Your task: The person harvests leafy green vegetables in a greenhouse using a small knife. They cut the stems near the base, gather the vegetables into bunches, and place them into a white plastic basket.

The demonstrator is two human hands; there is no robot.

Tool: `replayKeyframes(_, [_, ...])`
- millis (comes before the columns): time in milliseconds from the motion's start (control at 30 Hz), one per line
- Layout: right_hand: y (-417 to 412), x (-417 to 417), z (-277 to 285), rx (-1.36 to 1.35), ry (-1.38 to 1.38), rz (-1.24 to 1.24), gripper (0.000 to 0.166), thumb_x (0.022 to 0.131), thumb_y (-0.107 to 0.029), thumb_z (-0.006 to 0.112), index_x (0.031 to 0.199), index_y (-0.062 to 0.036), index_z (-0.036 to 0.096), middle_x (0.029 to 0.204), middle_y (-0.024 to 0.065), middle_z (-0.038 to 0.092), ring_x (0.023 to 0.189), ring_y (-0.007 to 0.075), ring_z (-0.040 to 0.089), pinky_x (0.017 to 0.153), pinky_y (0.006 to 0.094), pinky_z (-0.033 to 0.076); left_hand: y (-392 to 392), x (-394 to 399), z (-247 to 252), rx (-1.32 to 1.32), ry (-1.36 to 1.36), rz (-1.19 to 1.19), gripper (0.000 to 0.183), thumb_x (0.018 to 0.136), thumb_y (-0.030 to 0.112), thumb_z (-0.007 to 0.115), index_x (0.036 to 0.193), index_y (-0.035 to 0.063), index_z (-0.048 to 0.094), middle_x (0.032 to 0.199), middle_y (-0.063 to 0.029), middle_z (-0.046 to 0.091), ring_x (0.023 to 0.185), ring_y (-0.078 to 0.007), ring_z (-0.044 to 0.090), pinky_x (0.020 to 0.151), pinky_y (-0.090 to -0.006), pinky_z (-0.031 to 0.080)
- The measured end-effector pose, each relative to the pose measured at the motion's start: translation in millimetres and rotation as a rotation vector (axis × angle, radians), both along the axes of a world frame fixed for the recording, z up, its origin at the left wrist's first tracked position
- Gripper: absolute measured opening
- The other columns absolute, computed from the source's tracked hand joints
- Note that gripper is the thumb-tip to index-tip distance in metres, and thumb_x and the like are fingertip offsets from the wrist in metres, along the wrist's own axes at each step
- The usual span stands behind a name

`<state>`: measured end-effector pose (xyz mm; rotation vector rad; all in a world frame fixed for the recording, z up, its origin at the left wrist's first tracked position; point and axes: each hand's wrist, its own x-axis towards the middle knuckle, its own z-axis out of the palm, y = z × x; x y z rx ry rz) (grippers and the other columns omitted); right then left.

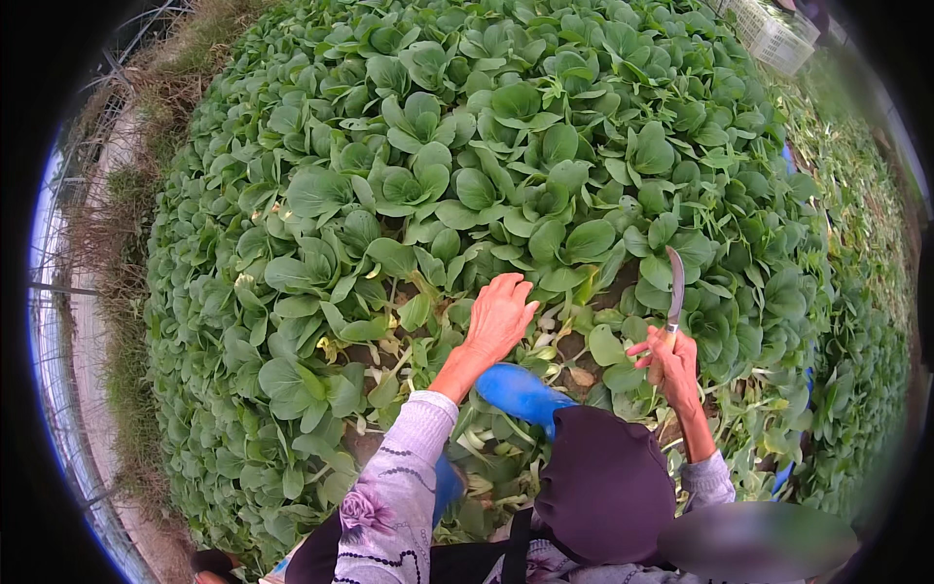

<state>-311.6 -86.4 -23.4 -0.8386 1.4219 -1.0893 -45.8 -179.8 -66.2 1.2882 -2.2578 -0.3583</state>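
Dense green leafy vegetables [474,190], like bok choy, fill the bed before me. My left hand [502,312] reaches over the near edge of the standing plants, its fingers bent and partly against the leaves; I see nothing held in it. My right hand [671,358] is closed around the pale handle of a curved knife [676,288], its blade pointing away from me over the leaves. Cut stalks and yellowed leaves [558,347] lie on the soil between the hands.
Blue boots [518,394] stand among loose leaves below my hands. A pale plastic crate [773,36] is at the upper right, beside a strip of cut litter [854,168]. Dry grass [139,241] and a pale path [95,350] border the bed at left.
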Motion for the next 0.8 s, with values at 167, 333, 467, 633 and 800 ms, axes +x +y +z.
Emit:
replayKeyframes(167, [45.7,-2.1,-49.4,0.256,-0.001,0.077,0.022,0.083,-0.015,0.053,0.098,0.0013,0.05,0.052,0.0037,0.053,0.043,0.0092,0.049,0.039,0.021,0.034,-23.7,-67.2,-14.7,-0.104,0.056,-0.115,0.011,0.072,0.008,0.06,0.082,0.0049,0.055,0.085,-0.0104,0.052,0.08,-0.0252,0.053,0.069,-0.0347,0.041])
replayKeyframes(333, [45.9,20.6,-54.8,0.298,-0.066,0.095,0.024,0.082,-0.015,0.054,0.098,0.0018,0.047,0.058,0.0004,0.048,0.041,0.0099,0.049,0.037,0.0214,0.032,-62.1,-95.0,-17.1,0.153,-0.463,-0.093,0.075,0.073,0.021,0.069,0.138,0.0198,0.031,0.135,-0.0256,0.03,0.092,-0.0272,0.054,0.074,-0.0408,0.042])
replayKeyframes(467, [33.4,23.0,-49.2,0.298,0.031,0.072,0.025,0.088,-0.027,0.054,0.086,-0.0028,0.048,0.051,0.0005,0.048,0.039,0.0077,0.046,0.038,0.0219,0.032,-62.3,-78.2,-36.9,0.029,-0.517,-0.113,0.049,0.073,0.021,0.068,0.117,0.0149,0.049,0.086,-0.0093,0.05,0.08,-0.0252,0.053,0.069,-0.0389,0.04])
replayKeyframes(633, [21.6,37.3,-52.8,0.198,0.151,-0.036,0.027,0.091,-0.031,0.049,0.083,-0.0044,0.048,0.049,0.003,0.051,0.041,0.0077,0.044,0.041,0.0227,0.033,-35.9,-46.6,-64.2,-0.075,-0.374,-0.08,0.022,0.063,0.006,0.063,0.081,0.0101,0.052,0.079,-0.0072,0.051,0.073,-0.0211,0.053,0.064,-0.0359,0.038])
replayKeyframes(800, [24.3,33.7,-70.2,0.244,0.107,-0.038,0.029,0.091,-0.032,0.048,0.084,-0.0039,0.05,0.051,0.0034,0.052,0.043,0.0073,0.045,0.042,0.0228,0.034,-35.6,-65.1,-51.5,0.037,-0.318,-0.03,0.026,0.075,0.027,0.066,0.089,0.0074,0.058,0.107,-0.0144,0.052,0.086,-0.025,0.058,0.072,-0.0391,0.044])
